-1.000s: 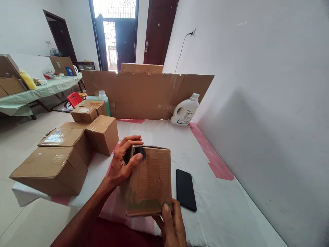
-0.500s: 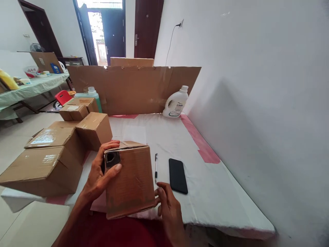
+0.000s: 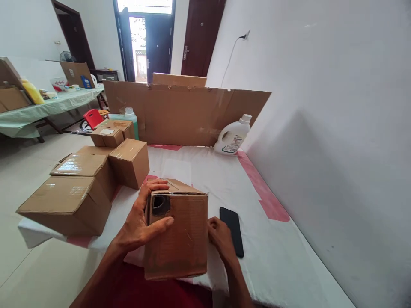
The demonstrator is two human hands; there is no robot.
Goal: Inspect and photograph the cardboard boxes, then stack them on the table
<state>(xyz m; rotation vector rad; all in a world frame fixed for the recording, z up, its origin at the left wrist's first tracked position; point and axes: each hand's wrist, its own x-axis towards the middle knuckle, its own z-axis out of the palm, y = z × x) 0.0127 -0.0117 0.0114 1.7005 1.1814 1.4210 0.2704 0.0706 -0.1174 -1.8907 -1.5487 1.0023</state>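
My left hand [image 3: 143,218] grips a cardboard box [image 3: 178,244] by its left side, with the thumb on the near face and the fingers over the top edge. The box is worn brown and held at the table's front edge. A dark patch with a hole [image 3: 161,204] marks the upper left corner of that face. Against the box's right edge is my right hand [image 3: 220,233], its fingers curled in; their tips are partly hidden, so what they hold cannot be made out. Just right of this hand lies a black phone [image 3: 233,226]. No pen shows now.
Several closed cardboard boxes [image 3: 69,192] stand at the left of the white-covered table [image 3: 279,256]. A white jug [image 3: 233,136] and a green-tinted bottle [image 3: 135,124] stand at the back before an upright cardboard sheet [image 3: 180,113]. A white wall [image 3: 353,128] borders the right side.
My right hand has moved up and forward along the box's right edge, and its fingers have curled. The pen seen there before is out of sight. The view has shifted left.
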